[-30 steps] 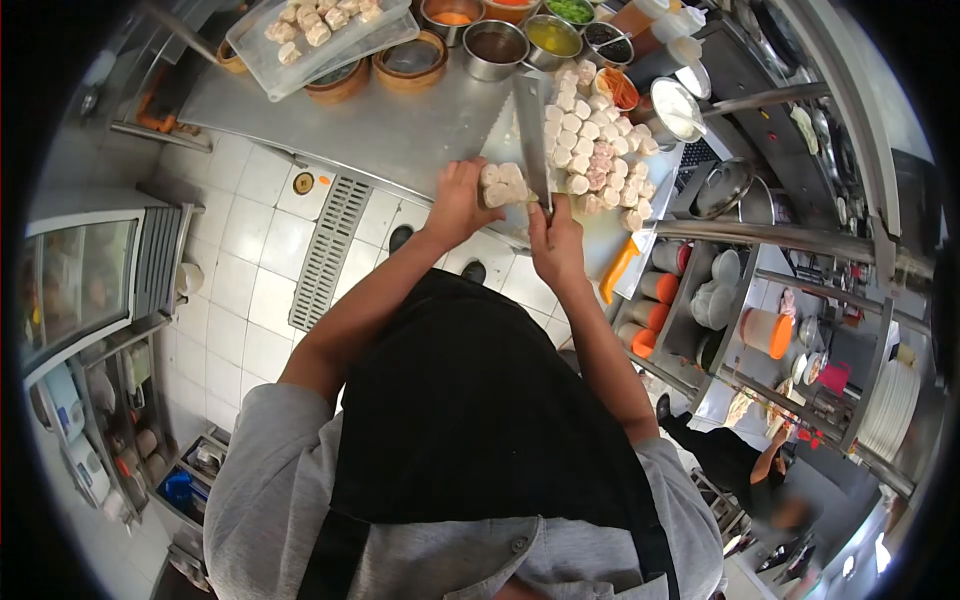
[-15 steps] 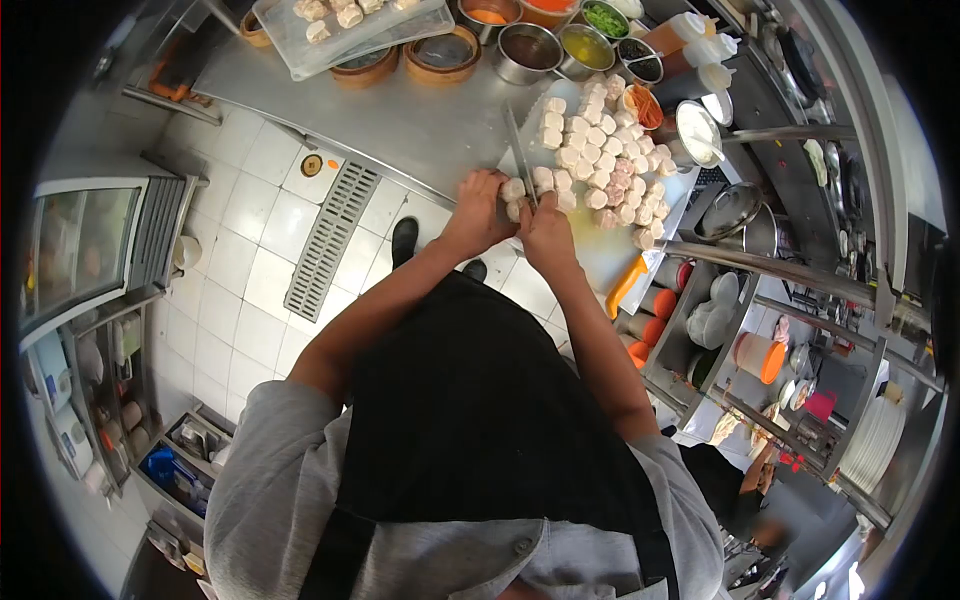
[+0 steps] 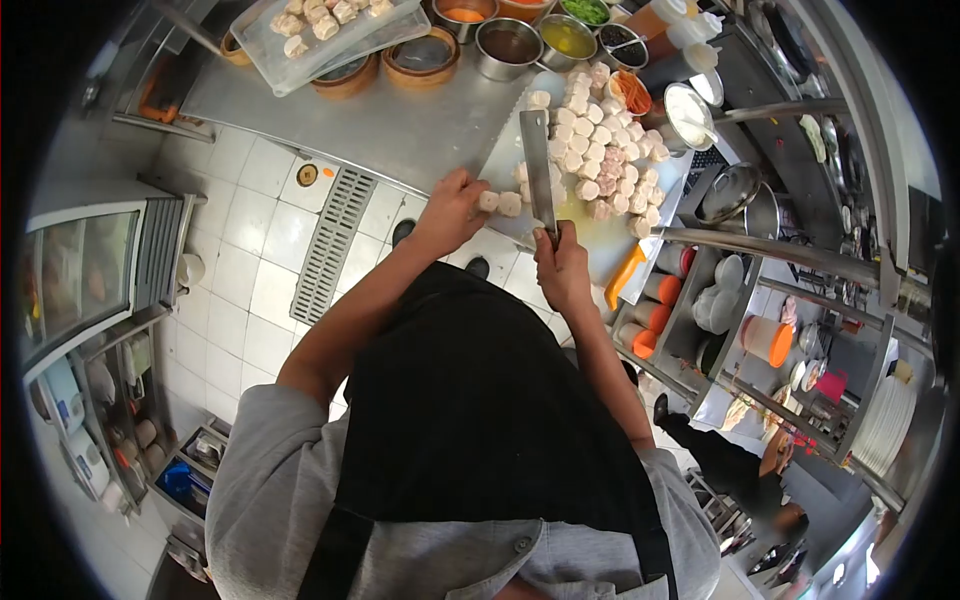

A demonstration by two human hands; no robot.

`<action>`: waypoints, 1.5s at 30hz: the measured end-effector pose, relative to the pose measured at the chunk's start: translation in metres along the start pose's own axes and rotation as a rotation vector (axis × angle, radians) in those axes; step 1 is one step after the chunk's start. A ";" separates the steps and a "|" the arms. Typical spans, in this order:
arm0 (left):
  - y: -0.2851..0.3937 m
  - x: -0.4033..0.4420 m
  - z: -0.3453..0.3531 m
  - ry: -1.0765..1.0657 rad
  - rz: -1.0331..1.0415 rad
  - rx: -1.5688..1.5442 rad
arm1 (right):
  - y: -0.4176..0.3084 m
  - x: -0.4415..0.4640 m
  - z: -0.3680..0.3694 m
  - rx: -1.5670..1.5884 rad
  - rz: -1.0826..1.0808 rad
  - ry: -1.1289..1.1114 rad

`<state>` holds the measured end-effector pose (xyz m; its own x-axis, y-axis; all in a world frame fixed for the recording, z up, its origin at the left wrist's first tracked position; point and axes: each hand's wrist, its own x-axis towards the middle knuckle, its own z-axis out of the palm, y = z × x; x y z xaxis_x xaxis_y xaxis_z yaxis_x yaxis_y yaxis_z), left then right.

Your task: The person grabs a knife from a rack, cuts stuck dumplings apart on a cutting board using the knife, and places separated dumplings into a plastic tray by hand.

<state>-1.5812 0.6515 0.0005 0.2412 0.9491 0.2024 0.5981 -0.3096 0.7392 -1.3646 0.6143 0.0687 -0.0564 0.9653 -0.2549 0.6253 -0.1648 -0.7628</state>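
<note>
My right hand point(image 3: 563, 268) is closed round the handle of a cleaver point(image 3: 537, 165), its long blade pointing away from me over the white board point(image 3: 585, 235). Over by the counter's near edge, my left hand point(image 3: 452, 212) has curled fingers against a pale, round, dumpling-like piece point(image 3: 488, 201). A second such piece point(image 3: 509, 204) sits right beside it, and others lie close to the blade. Right of the cleaver, a large cluster of these pieces point(image 3: 600, 150) covers the board. One lone piece point(image 3: 538, 99) rests beyond the blade's far end.
A yellow-handled knife point(image 3: 626, 277) lies at the board's near right. Along the back are a plastic tray point(image 3: 335, 45) of similar pieces, steamer baskets point(image 3: 420, 58), metal sauce bowls point(image 3: 508, 50) and squeeze bottles point(image 3: 690, 40). Another person point(image 3: 735, 465) is at lower right.
My left hand has moved left, away from the cleaver, with two pale pieces beside its fingers. My right hand has shifted right and nearer me, and the cleaver blade now shows its flat side.
</note>
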 end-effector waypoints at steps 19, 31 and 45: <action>0.003 -0.001 0.013 0.149 -0.060 -0.046 | 0.003 0.022 0.046 -0.104 -0.246 0.022; -0.013 0.043 0.019 0.024 0.212 0.109 | 0.012 0.006 -0.017 0.260 -0.015 0.193; -0.069 0.152 -0.211 0.410 0.083 0.644 | 0.019 -0.035 -0.021 0.276 0.116 0.224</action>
<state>-1.7469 0.8291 0.1153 0.0771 0.8277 0.5558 0.9478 -0.2339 0.2168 -1.3341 0.5818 0.0756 0.1929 0.9523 -0.2363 0.3823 -0.2947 -0.8758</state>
